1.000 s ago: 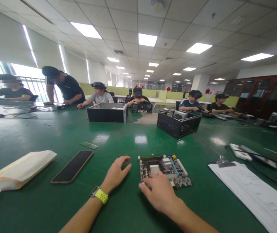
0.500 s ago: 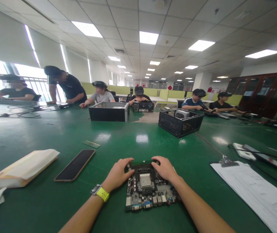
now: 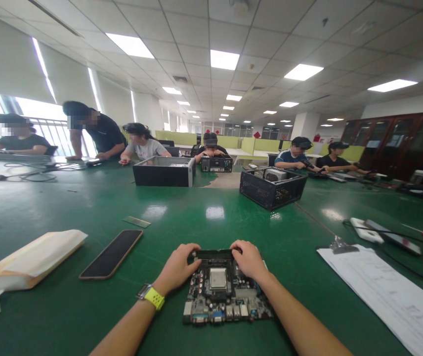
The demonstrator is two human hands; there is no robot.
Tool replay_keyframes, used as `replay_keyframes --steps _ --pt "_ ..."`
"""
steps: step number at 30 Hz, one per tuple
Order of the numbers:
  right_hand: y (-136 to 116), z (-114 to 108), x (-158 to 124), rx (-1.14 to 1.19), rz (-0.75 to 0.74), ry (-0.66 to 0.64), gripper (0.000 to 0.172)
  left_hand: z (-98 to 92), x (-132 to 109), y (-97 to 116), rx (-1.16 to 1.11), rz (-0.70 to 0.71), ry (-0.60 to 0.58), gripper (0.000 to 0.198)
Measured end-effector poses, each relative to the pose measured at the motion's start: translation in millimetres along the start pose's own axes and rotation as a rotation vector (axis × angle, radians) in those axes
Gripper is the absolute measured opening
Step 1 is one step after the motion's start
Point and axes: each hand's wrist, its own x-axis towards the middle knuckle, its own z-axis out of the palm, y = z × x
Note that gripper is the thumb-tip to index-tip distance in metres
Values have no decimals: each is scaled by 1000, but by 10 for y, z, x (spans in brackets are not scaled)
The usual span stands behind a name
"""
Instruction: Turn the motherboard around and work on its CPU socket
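Observation:
A dark computer motherboard (image 3: 222, 296) with a silver square chip lies flat on the green table (image 3: 211, 217) right in front of me, its port row facing me. My left hand (image 3: 177, 267), a yellow-strapped watch on its wrist, presses its fingertips on the left end of a dark memory stick (image 3: 215, 254) standing along the board's far edge. My right hand (image 3: 247, 258) presses the stick's right end. Both hands have fingers curled down onto it.
A black phone (image 3: 112, 253) and a cream padded envelope (image 3: 29, 260) lie to the left. A clipboard with papers (image 3: 389, 291) lies to the right, with a white power strip (image 3: 365, 230) behind. Two open computer cases (image 3: 164, 171) (image 3: 273, 188) stand farther back. Several people work along the far side.
The motherboard has been turned from right of centre to straight in front of me. Both hands moved from loosely over it to its far edge and stayed pressing on the memory stick.

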Motion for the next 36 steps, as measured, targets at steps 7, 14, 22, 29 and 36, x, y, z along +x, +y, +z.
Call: replay_keyframes --steps 7,14,22,29,36 --pt "0 -8 -15 11 -18 1 21 17 0 -9 0 -2 -1 18" --pt "-12 -5 -11 17 -12 3 21 22 -5 -5 5 -4 -9 18" --pt "-8 -7 -16 10 -5 -5 21 35 37 -22 21 -12 -5 18" --pt "-14 -18 -13 0 -3 -17 22 68 62 -63 36 1 13 21" --pt "-9 -11 -12 -1 -8 -15 22 53 51 -41 48 -5 12 21"
